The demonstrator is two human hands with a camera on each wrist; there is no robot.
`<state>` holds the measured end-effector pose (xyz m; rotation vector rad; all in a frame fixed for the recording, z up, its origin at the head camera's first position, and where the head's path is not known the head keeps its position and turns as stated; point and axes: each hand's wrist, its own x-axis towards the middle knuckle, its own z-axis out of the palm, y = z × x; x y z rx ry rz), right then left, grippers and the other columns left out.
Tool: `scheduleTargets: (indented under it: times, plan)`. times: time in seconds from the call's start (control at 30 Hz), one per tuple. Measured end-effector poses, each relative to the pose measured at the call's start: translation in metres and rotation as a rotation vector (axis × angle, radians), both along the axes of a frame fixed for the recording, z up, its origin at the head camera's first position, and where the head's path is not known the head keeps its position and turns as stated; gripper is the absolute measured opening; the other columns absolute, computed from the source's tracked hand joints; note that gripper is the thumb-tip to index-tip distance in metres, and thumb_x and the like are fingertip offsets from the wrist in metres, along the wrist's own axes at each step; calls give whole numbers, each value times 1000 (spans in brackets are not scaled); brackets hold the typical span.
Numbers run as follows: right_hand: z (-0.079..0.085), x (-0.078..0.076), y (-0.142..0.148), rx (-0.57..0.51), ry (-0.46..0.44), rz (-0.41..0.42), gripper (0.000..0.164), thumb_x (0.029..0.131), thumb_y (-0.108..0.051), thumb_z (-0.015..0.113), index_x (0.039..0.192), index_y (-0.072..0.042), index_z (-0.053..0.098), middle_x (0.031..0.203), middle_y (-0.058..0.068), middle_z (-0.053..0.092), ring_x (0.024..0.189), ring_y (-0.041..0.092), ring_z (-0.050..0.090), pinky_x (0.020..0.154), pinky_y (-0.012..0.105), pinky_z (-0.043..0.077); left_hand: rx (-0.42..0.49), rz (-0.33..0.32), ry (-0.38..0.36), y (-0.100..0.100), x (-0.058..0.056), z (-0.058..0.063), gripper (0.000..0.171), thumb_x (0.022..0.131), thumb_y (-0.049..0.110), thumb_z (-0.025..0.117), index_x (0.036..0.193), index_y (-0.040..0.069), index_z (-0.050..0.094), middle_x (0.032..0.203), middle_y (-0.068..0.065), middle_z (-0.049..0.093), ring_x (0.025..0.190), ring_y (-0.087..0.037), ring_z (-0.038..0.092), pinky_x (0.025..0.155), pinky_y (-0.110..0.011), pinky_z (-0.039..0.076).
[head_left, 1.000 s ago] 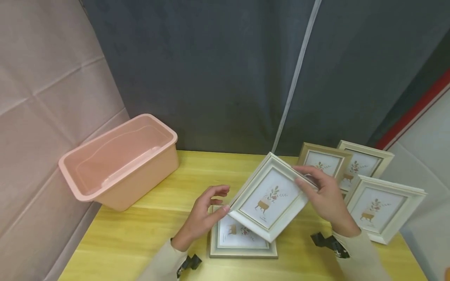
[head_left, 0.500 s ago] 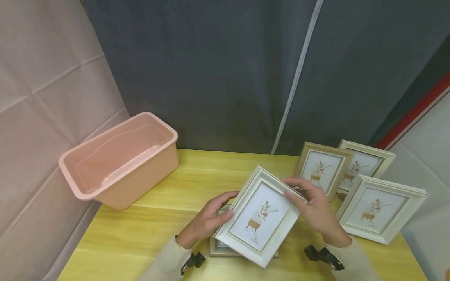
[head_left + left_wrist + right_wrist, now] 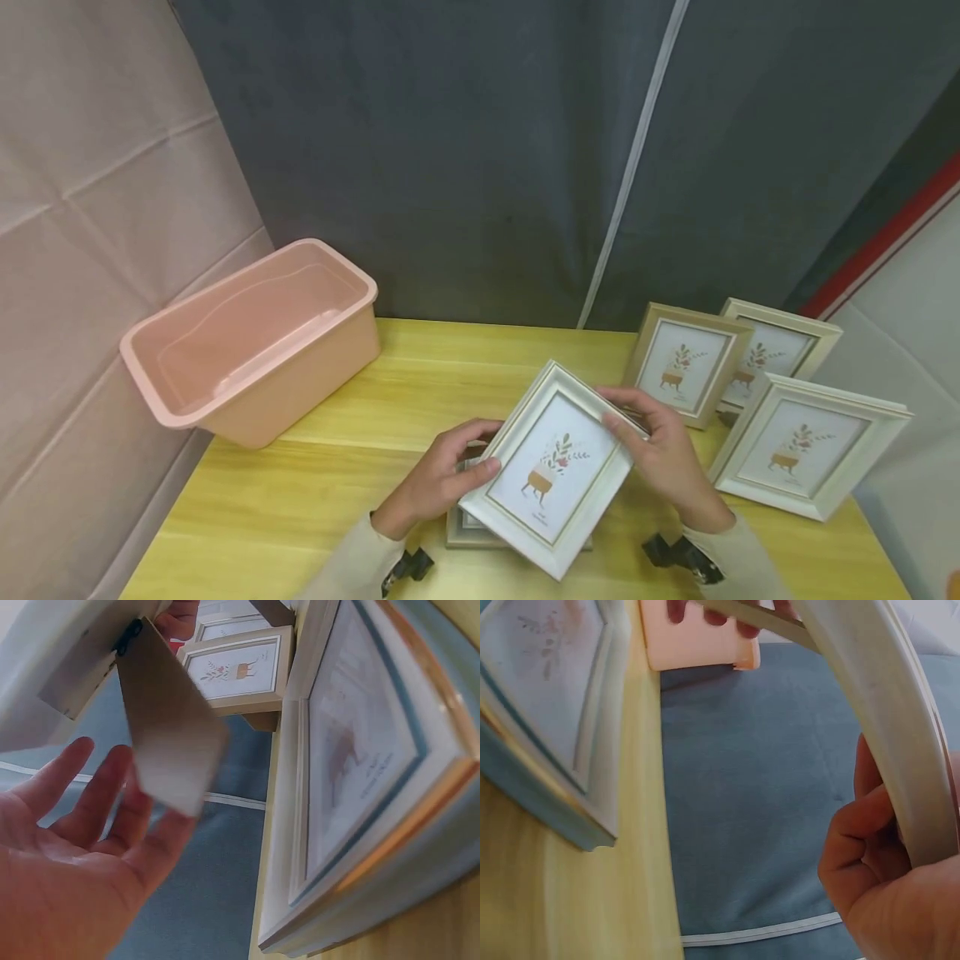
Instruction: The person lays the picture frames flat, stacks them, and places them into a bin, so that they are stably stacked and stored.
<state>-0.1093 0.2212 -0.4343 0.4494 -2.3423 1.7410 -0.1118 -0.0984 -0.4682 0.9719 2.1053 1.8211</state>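
Left of the gripped frame (image 3: pixel 551 471), there is room over the table (image 3: pixel 322 479) as far as the bin (image 3: pixel 300 379); standing frames (image 3: pixel 806 450) block the right, a flat frame (image 3: pixel 360 750) underneath.

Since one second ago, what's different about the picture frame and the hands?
The held white frame came down and slightly left in the head view. The left hand moved in, its fingers now behind that frame. The right hand still grips it. The pink tub and standing frames stayed put.

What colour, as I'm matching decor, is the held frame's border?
Off-white; the border shows best in head view.
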Motion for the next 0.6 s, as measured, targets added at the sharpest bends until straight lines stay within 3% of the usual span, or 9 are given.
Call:
scheduleTargets:
  times: [0.2, 0.6]
  plan:
    - [-10, 0, -1, -27, -59, -50, 30, 102, 2, 64, 131, 4, 66, 120, -23, 69, 79, 10, 75, 61, 37, 65, 20, 82, -3, 1, 5, -1, 41, 103, 11, 63, 144, 9, 61, 133, -14, 68, 116, -17, 65, 88, -36, 64]
    - [-35, 3, -5, -68, -200, -116, 30, 104, -8, 65, 133, -1, 66, 124, -14, 67, 81, 13, 75, 65, 36, 65, -3, 139, 25, -6, 17, -16, 53, 100, 8, 66, 152, 7, 55, 132, -16, 68, 113, -19, 68, 84, -34, 65]
